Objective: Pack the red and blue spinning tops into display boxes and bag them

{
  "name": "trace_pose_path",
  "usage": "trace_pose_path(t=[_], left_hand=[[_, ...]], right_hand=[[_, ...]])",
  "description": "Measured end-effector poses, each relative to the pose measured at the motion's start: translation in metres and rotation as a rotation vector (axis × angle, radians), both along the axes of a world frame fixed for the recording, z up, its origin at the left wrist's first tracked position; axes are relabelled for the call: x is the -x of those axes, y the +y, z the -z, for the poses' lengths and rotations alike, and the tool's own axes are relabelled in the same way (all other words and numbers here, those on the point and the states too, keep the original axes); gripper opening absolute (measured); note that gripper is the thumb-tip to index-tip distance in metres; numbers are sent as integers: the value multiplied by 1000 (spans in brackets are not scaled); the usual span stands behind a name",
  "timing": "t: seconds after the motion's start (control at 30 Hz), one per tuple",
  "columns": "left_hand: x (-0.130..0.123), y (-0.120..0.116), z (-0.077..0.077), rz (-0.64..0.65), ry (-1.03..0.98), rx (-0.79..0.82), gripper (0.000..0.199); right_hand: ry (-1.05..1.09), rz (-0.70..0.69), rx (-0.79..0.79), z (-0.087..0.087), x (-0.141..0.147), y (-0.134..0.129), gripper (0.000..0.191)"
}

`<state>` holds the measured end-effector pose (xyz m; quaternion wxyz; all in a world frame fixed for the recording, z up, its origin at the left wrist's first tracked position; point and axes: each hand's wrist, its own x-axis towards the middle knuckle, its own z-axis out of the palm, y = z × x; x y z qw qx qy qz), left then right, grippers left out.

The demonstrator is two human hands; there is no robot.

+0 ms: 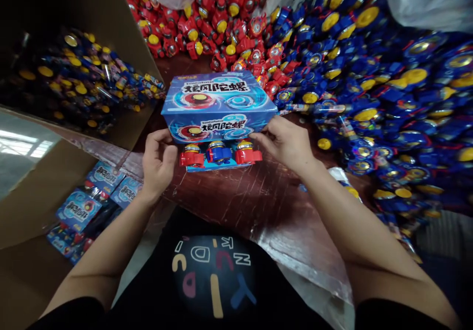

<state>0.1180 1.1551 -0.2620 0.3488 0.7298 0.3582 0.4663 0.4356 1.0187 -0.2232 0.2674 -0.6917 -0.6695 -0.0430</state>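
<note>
A blue printed cardboard display box (218,96) stands on the table in front of me, its printed top and front panel towards me. Below that panel a row of spinning-top toys shows: a red one (192,156), a blue one (219,152) and another red one (247,152). My right hand (286,140) pinches the panel's lower right corner between thumb and fingers. At the box's lower left corner is my left hand (159,160), fingers loosely curled and thumb apart from them. The inside of the box behind the panel is hidden.
Heaps of red toys (221,24) and blue toys (369,83) lie behind and to the right on the dark red table (236,197). A large carton (142,39) of small toys stands left. Lower left, another carton (27,187) holds several blue boxes (78,209).
</note>
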Motion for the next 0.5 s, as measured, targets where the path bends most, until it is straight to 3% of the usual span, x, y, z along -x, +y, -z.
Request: trace_pose_path(t=[0.13, 0.27, 0.4, 0.5], left_hand=[[8, 22, -10, 78, 98, -77, 19], [15, 42, -10, 123, 219, -237, 14], [15, 46, 10, 117, 471, -422, 12], [17, 44, 28, 171, 611, -420, 10]], right_hand=[[-25, 9, 7, 3, 1, -2, 42], [34, -63, 45, 4, -6, -3, 41], [31, -36, 238, 20, -14, 1, 27], [93, -24, 344, 40, -14, 0, 14]])
